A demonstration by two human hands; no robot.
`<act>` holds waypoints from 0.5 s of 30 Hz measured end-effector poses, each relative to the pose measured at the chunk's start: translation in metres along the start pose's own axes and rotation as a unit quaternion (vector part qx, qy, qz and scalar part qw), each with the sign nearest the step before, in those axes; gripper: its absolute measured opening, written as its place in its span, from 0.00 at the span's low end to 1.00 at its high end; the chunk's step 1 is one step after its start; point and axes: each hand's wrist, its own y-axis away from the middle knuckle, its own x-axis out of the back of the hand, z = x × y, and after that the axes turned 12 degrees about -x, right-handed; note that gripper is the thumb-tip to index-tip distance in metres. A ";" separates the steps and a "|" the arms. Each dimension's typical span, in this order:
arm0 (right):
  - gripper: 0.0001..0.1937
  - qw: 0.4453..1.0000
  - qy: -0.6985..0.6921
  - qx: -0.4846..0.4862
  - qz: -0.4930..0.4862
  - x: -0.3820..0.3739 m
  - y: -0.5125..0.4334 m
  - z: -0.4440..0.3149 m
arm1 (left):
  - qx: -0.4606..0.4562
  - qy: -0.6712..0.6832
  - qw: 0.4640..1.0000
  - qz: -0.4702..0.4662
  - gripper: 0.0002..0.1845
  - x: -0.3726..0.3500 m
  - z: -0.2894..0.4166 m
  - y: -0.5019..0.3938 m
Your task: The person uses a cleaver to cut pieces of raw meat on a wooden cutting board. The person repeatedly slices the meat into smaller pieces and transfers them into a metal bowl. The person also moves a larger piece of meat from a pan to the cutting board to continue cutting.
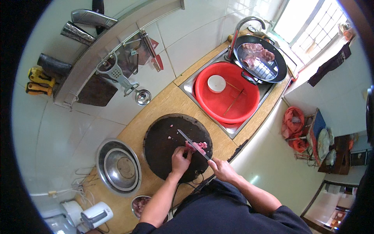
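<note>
A round dark chopping block [163, 155] lies on the counter before me. Near its right side is a small heap of raw meat [201, 145], partly cut. My right hand [223, 168] grips the handle of a kitchen knife [191, 142], whose blade lies across the meat. With bent fingers, my left hand [181, 161] holds the near-left end of the meat close beside the blade. A few tiny meat scraps [169, 137] are scattered on the block.
Nested metal basins [100, 161] stand to the left, with a bowl of meat pieces [140, 204] below them. A red basin [204, 109] sits in the sink, holding a white bowl [216, 84] and chopsticks. Beyond it rests a black pan [281, 68] with large meat pieces [257, 54].
</note>
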 end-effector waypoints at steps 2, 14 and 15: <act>0.27 1.000 0.022 -0.001 -0.011 0.002 0.004 -0.004 | 0.024 0.021 0.999 -0.001 0.07 0.003 0.002 0.002; 0.27 0.998 0.061 -0.028 -0.020 -0.005 0.034 0.009 | 0.024 -0.002 0.999 -0.046 0.14 -0.004 -0.004 -0.006; 0.27 0.998 0.054 -0.030 -0.024 -0.004 0.037 0.013 | 0.033 -0.004 0.998 -0.059 0.13 -0.004 -0.005 -0.007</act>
